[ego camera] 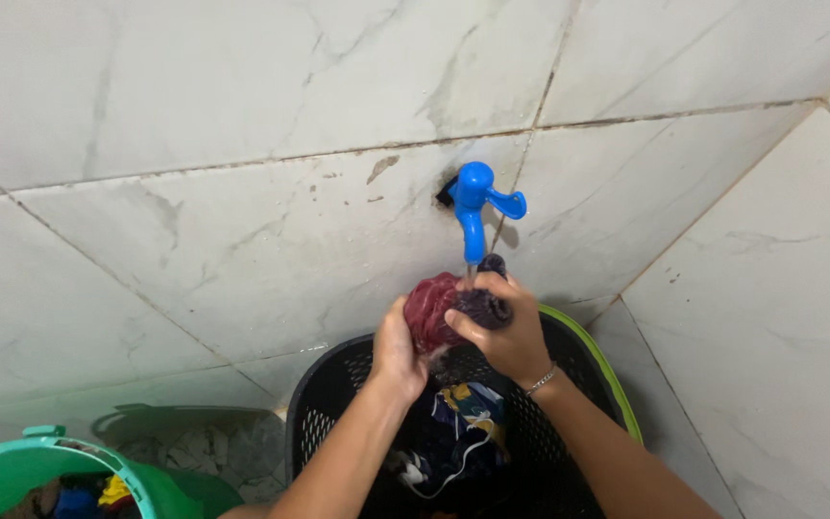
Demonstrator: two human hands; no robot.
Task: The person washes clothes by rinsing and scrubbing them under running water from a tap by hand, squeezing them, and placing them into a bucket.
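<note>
Left hand and right hand both grip a wadded red-and-dark cloth, just below the blue tap and above the black basket; rinsing stage.

Left hand, right hand clenched

Stained white marble wall tiles, dark grout.

Wall tiles look like glossy marble-effect ceramic with grimy grout lines – smooth but stained. The tap is shiny blue plastic. The black basket is perforated matt plastic, the green bucket near left smooth plastic. The dark red cloth looks soaked, bunched fabric.
</note>
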